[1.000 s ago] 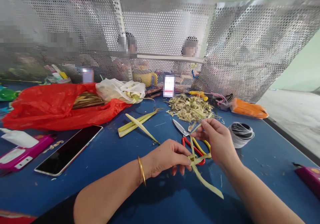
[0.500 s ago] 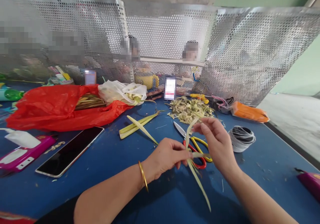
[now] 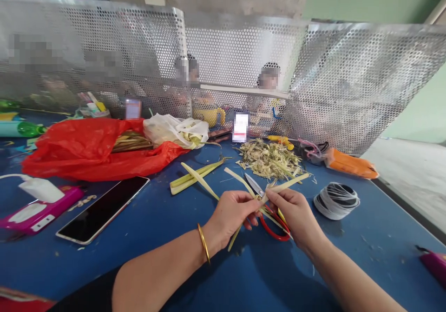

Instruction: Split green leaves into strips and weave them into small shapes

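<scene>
Far left of the blue desk (image 3: 156,219): green-capped bottle (image 3: 29,129) on its side. In front of it, a magenta power strip (image 3: 68,200) with a white charger (image 3: 41,189) seated on it. Next, a dark-screened phone (image 3: 104,209) lying flat at a slant; behind it, a spread red bag (image 3: 81,156) with dry leaves (image 3: 134,142) showing at its opening, and a white bag (image 3: 167,129) adjoining.

Centre-left: loose pale-green leaf pieces (image 3: 191,179), crossed on the desk.

Centre: left hand (image 3: 237,214), gold bangle at the wrist, pinches the crossing of several pale leaf strips (image 3: 290,185) between thumb and fingers. Strips fan outward, above the scissors (image 3: 255,185), which lie on the desk. Right hand (image 3: 292,207), close beside the left, has thumb and fingertips clamped on the strips near the same crossing. Beyond: a heap of leaf shreds (image 3: 270,157).

Right: spool of pale string (image 3: 336,201), upright; orange packet (image 3: 351,163) behind it. A magenta object (image 3: 434,262) is cut off by the right edge.
</scene>
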`<control>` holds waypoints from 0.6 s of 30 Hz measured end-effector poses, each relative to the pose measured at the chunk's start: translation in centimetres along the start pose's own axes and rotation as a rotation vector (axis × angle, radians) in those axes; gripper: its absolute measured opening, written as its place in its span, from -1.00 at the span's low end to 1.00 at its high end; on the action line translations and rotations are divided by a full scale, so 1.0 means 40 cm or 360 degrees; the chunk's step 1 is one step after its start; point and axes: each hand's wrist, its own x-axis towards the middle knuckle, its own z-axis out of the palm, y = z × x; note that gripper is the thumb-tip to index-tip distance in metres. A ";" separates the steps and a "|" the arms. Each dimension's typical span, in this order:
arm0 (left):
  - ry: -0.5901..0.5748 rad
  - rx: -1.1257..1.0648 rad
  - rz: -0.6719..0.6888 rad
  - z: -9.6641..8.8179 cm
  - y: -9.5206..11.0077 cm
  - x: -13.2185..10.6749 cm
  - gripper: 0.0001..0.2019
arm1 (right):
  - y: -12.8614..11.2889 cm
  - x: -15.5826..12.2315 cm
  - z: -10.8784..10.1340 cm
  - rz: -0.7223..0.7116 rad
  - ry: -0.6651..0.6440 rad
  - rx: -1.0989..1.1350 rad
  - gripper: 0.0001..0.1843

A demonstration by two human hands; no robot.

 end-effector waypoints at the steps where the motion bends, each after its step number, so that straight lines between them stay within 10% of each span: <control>1: 0.0009 -0.0014 -0.0004 0.000 0.001 0.001 -0.83 | -0.001 0.000 -0.001 -0.0017 0.0075 0.0023 -0.53; 8: -0.0004 -0.0147 -0.0065 -0.012 -0.002 0.010 -0.83 | 0.005 0.019 -0.018 -0.0014 0.0196 -0.0105 -0.51; 12: 0.0110 -0.0305 -0.0085 -0.025 0.006 0.017 -0.81 | -0.021 -0.003 -0.037 -0.0737 0.0541 -0.0774 -0.63; 15: 0.0164 -0.0410 -0.0119 -0.033 0.009 0.023 -0.82 | -0.040 -0.032 -0.032 -0.1541 0.0072 -0.1297 -0.88; 18: 0.0118 -0.0459 -0.0077 -0.036 0.007 0.026 -0.81 | -0.037 -0.046 -0.009 -0.1976 -0.0463 -0.1831 -0.72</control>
